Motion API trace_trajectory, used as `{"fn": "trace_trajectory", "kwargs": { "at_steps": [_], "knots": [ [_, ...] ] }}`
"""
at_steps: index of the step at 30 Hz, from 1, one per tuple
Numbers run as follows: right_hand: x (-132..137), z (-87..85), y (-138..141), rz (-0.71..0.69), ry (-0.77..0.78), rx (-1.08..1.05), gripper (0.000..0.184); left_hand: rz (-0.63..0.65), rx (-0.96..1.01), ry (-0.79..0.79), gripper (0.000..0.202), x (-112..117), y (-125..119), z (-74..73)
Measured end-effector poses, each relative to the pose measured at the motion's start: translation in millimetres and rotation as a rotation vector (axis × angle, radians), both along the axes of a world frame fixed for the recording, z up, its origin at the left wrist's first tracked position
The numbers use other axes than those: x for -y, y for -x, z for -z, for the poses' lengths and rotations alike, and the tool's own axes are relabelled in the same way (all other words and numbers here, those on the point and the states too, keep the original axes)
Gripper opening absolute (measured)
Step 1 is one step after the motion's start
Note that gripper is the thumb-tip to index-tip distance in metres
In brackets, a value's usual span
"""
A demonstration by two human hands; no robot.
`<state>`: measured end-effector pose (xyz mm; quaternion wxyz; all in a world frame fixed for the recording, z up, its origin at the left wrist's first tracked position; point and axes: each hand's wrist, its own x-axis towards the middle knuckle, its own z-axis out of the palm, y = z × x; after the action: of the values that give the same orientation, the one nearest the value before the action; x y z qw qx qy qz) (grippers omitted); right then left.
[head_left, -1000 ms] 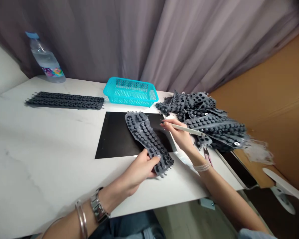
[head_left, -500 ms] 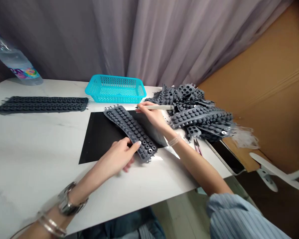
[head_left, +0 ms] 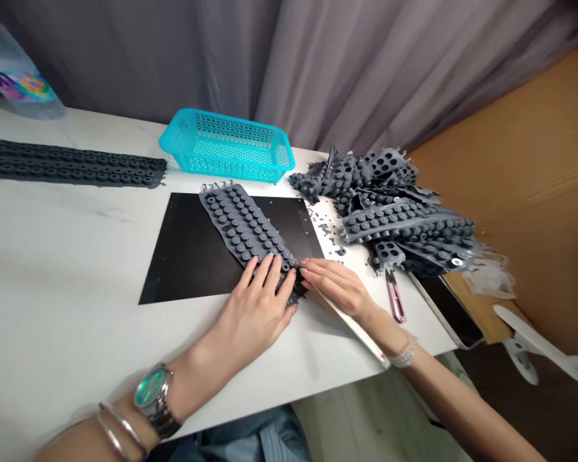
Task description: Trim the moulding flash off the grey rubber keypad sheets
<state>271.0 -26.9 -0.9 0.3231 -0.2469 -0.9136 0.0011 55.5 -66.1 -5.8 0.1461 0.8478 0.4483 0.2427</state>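
Observation:
A grey rubber strip studded with round buttons lies slantwise on a black mat. My left hand lies flat on the strip's near end, fingers stretched out and slightly apart. My right hand rests beside it, its fingertips touching the same end of the strip. It is closed round a thin white stick tool, whose shaft runs back under the palm and wrist. The strip's near end is hidden under both hands.
A heap of grey button strips lies at the right, with loose grey bits and pink snips nearby. A turquoise basket stands behind the mat. A long strip and a bottle are far left. A dark phone overhangs the table edge.
My left hand has slid up from the strip's side to lie flat on its near end. My right hand has come back from the strip's far end to that near end, the stick now pointing backward.

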Motion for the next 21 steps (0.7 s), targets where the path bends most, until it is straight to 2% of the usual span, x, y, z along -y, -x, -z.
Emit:
{"fn": "trace_trajectory", "kwargs": {
  "at_steps": [7,14,21],
  "knots": [
    [2.0,-4.2,-0.4,0.006,-0.044,0.166,0.03,-0.005,-0.029,0.007,0.046,-1.4,0.1,-3.0],
    [2.3,-3.1,-1.7,0.024,-0.014,0.217,0.034,-0.009,-0.037,0.002,0.045,-1.3,0.1,-2.4],
    [2.4,-5.3,-1.0,0.037,-0.014,0.295,0.031,0.007,-0.012,0.041,0.047,-1.9,-0.1,-3.3]
  ]
}}
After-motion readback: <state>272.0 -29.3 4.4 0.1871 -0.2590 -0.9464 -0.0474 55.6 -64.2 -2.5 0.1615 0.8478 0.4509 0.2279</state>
